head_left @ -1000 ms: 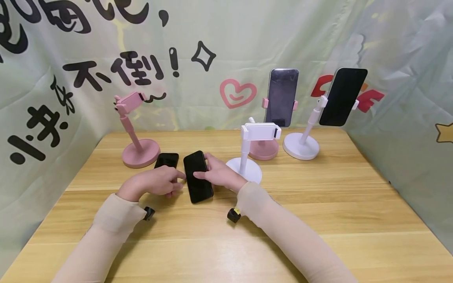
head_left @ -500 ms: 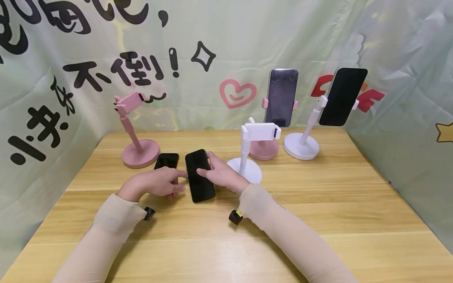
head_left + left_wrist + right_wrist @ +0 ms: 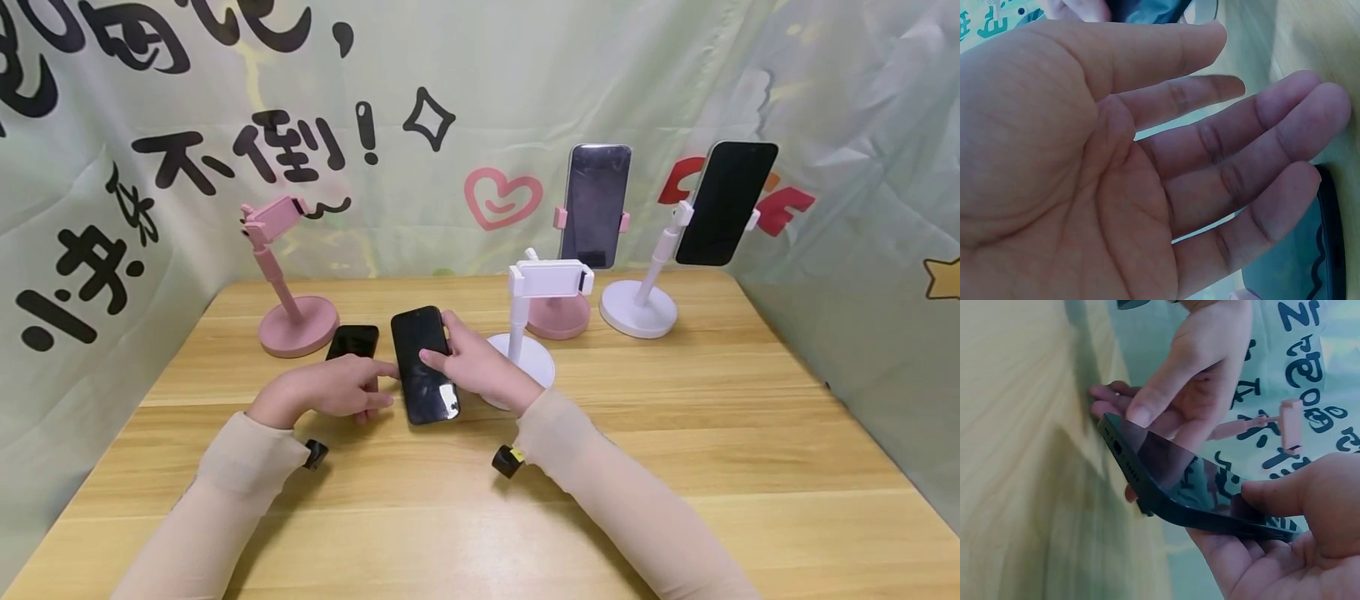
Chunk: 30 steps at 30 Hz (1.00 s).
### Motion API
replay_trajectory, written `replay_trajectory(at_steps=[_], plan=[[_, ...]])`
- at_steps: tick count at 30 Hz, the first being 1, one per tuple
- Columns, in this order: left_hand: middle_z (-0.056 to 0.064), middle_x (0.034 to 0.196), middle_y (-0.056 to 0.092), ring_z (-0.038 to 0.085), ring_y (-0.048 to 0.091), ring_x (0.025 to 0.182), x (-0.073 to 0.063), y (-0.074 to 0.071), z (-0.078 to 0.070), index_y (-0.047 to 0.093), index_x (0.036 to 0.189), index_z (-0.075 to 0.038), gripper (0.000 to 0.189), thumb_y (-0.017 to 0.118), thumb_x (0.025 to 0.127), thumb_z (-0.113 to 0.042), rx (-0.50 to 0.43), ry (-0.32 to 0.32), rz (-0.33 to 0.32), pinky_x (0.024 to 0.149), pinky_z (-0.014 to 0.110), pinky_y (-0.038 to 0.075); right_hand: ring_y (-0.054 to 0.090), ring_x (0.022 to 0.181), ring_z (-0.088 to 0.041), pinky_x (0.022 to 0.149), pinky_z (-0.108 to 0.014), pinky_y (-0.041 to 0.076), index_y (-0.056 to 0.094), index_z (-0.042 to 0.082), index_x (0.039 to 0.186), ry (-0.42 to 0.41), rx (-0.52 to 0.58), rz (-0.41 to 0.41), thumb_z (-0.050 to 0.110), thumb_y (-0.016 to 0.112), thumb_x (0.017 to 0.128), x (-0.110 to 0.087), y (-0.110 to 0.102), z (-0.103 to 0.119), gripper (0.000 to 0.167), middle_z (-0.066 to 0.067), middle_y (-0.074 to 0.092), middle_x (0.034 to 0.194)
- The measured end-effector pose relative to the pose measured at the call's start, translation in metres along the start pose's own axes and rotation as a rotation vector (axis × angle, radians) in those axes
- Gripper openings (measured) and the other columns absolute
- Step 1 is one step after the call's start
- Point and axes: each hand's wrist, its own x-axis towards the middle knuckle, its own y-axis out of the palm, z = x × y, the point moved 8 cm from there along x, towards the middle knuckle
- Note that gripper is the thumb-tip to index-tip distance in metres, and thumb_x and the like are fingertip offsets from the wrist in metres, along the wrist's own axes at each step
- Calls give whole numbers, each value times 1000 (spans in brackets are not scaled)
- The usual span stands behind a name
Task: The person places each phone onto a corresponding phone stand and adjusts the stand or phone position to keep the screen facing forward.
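My right hand (image 3: 483, 362) grips a black smartphone (image 3: 423, 375) by its right side, thumb over the screen and the other fingers behind. In the right wrist view the phone (image 3: 1191, 481) is tilted above the table, its port end toward the camera. My left hand (image 3: 337, 385) is beside the phone's left edge, index fingertip close to it. The left wrist view shows that palm (image 3: 1122, 169) with loosely extended fingers and nothing held. A second black smartphone (image 3: 356, 340) lies on the table behind the left hand, partly covered by it.
A pink phone stand (image 3: 298, 325) without a phone stands at the back left; a white one (image 3: 553, 279) stands right of the right hand. Behind it, a pink stand (image 3: 561, 318) and a white stand (image 3: 637, 310) each carry a phone. A printed cloth (image 3: 420, 217) hangs behind the table.
The right hand has moved slightly right and away from the person, raising the phone a little; a reflection now shows on its screen. The left hand has stayed almost where it was.
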Motion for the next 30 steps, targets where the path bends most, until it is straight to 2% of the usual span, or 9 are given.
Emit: replay_trajectory(at_steps=[3, 8, 11, 17, 19, 22, 25, 30], plan=[[2, 86, 73, 11, 73, 72, 0, 0, 0, 57, 150, -7, 44, 64, 109, -21, 0, -4, 1, 79, 29, 54, 75, 103, -19, 100, -40, 58, 35, 13, 159, -10, 6, 15, 25, 62, 111, -3, -2, 5, 57, -13, 77, 115], [2, 87, 73, 12, 72, 73, 0, 1, 1, 59, 145, -9, 39, 64, 109, -23, -6, -20, 2, 81, 31, 54, 77, 100, -19, 93, -37, 62, 36, 13, 157, -56, -4, 36, 23, 61, 111, -9, -4, 17, 53, -15, 77, 115], [1, 86, 74, 12, 72, 73, 1, 1, 1, 63, 137, -10, 31, 65, 109, -24, -10, -21, -1, 81, 31, 55, 78, 100, -21, 93, -38, 63, 38, 13, 153, -81, 12, 54, 22, 62, 111, -15, -4, 25, 49, -17, 77, 115], [1, 81, 77, 12, 70, 74, 0, 1, 1, 73, 110, -9, 18, 66, 107, -26, -14, -38, -11, 76, 29, 54, 78, 104, -21, 97, -39, 62, 40, 13, 148, -128, -15, 86, 23, 63, 110, -30, -3, 45, 46, -15, 74, 124], [1, 82, 77, 12, 69, 75, 0, 1, 0, 72, 108, -9, 18, 66, 107, -26, -16, -43, -8, 75, 29, 53, 78, 104, -21, 99, -41, 60, 39, 14, 150, -133, -31, 82, 26, 63, 110, -36, -5, 51, 48, -14, 74, 125], [1, 83, 76, 12, 68, 75, -1, 2, 0, 70, 107, -8, 18, 67, 107, -26, -15, -55, -7, 76, 29, 52, 76, 106, -18, 104, -42, 57, 34, 17, 160, -137, -82, 57, 32, 64, 110, -43, -10, 58, 60, -9, 73, 127], [0, 82, 75, 12, 68, 76, -1, 2, 0, 69, 105, -9, 17, 67, 107, -26, -8, -59, -10, 77, 29, 52, 74, 109, -17, 107, -43, 56, 29, 18, 165, -157, -90, 41, 33, 64, 110, -49, -15, 66, 67, -8, 73, 127], [0, 82, 75, 12, 67, 76, -1, 2, 1, 69, 100, -10, 13, 66, 106, -22, -11, -57, -16, 76, 30, 52, 77, 106, -16, 103, -40, 59, 32, 19, 161, -222, -44, 41, 25, 64, 110, -56, -20, 79, 61, -9, 75, 125]])
